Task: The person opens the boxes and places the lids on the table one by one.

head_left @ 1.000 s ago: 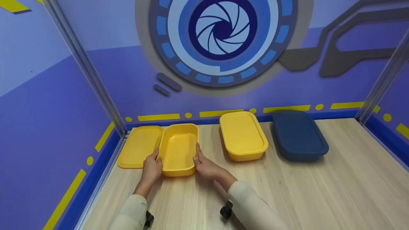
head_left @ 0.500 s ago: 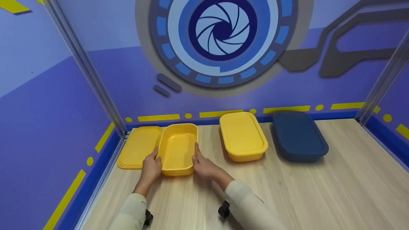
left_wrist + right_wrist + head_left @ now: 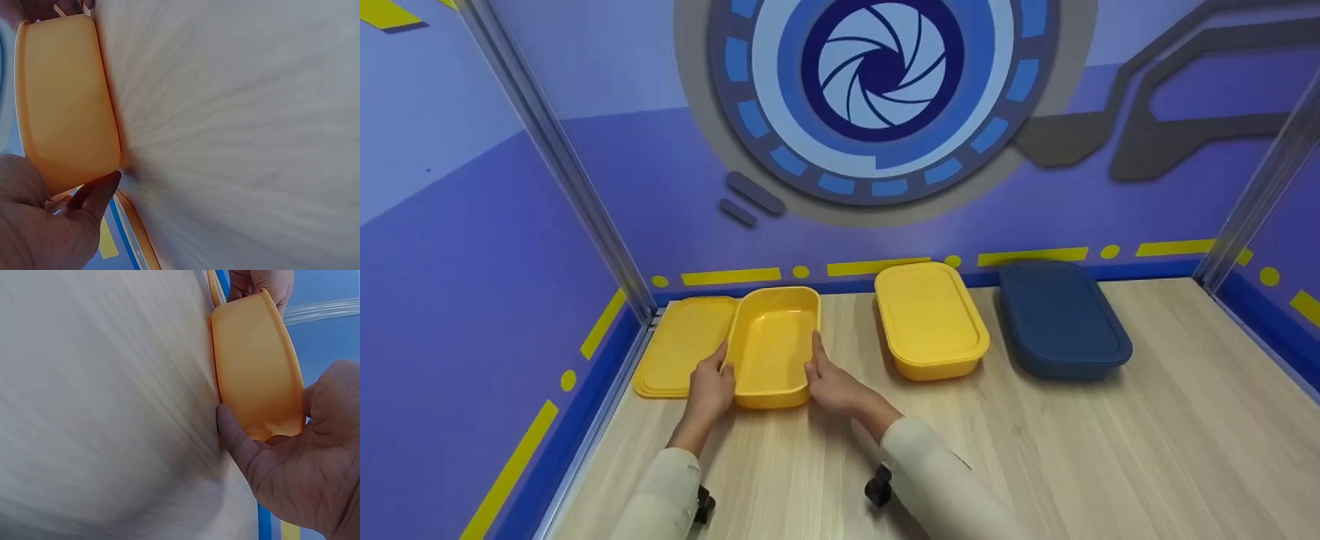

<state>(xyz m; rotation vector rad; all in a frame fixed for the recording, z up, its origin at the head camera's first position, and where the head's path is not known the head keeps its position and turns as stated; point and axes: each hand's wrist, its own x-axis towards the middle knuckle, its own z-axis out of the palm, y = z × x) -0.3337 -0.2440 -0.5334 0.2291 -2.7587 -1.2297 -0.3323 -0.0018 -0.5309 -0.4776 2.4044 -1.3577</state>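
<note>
right hand (image 3: 292, 467) grips yellow box (image 3: 253, 365) near end | left hand (image 3: 264, 284) at far end | on wooden table (image 3: 101, 410)

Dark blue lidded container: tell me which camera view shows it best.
The head view: the dark blue container sits whole, lid on, at the row's right end on the table. Neither wrist view shows it; both show only the open yellow container.

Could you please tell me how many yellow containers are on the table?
2: an open yellow container held between both hands, and a lidded yellow container to its right. A loose yellow lid lies at the left.
</note>
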